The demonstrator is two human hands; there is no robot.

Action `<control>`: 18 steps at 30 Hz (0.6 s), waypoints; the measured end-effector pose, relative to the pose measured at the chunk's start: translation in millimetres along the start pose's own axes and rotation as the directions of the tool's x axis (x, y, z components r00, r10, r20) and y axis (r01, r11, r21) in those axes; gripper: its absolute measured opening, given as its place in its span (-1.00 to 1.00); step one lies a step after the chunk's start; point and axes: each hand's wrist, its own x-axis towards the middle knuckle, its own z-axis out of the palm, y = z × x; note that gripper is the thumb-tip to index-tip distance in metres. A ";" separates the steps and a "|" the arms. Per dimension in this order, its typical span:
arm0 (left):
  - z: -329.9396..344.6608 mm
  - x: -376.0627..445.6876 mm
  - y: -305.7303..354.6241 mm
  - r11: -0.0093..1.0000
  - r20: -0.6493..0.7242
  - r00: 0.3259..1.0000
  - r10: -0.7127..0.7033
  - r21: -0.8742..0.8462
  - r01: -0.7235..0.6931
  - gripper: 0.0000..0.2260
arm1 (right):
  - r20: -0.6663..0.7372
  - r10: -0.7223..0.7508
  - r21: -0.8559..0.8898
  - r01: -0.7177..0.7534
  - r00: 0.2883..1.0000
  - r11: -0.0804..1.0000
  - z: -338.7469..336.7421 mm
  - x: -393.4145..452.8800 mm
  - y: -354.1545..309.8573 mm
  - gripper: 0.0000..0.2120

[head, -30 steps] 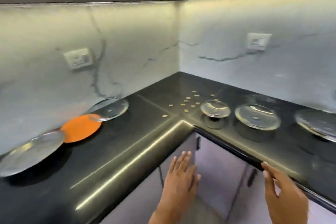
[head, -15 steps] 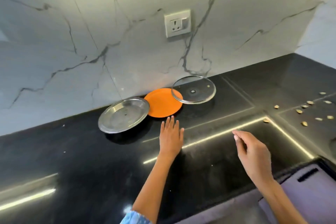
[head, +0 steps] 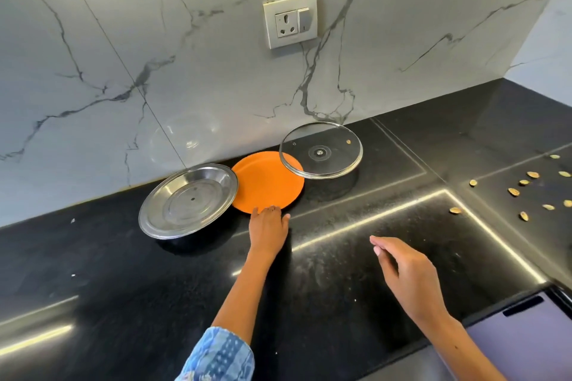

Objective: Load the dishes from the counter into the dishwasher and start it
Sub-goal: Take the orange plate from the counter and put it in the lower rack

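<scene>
Your left hand with fingertips at the orange plate rim, grip unclear, steel plate and glass lid overlapping its edges, your right hand hovering loosely curled, empty, shells scattered on the black counter.

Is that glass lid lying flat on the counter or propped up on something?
Propped up and tilted. The glass lid has its left edge resting on the orange plate, overlapping its rim, while its right side sits lower toward the counter.
</scene>
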 end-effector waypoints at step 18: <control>-14.0 -165.6 8.8 0.712 -0.362 0.700 0.616 -0.124 -0.691 -0.76 | 0.095 -0.050 -0.002 0.051 0.994 0.999 -13.8 -47.4 -4.2 -0.77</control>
